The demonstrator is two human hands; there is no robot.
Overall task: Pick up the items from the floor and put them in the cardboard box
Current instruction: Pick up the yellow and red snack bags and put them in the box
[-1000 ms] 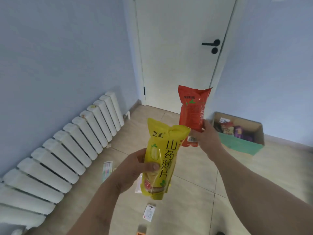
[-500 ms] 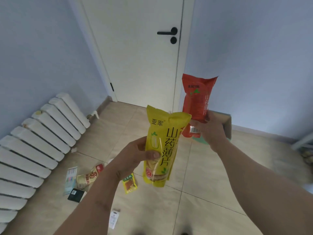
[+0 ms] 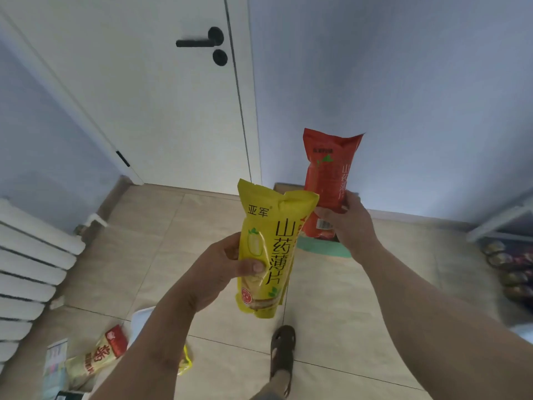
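Both hands have swung right and nearer the box since the earlier frame. Left hand (image 3: 219, 272) grips yellow bag (image 3: 268, 249) upright; right hand (image 3: 350, 223) grips red bag (image 3: 328, 171), held over box (image 3: 323, 246) by the wall. Packets (image 3: 95, 356) lie on bare floor (image 3: 360, 307) lower left, a sandalled foot (image 3: 282, 356) between the arms.
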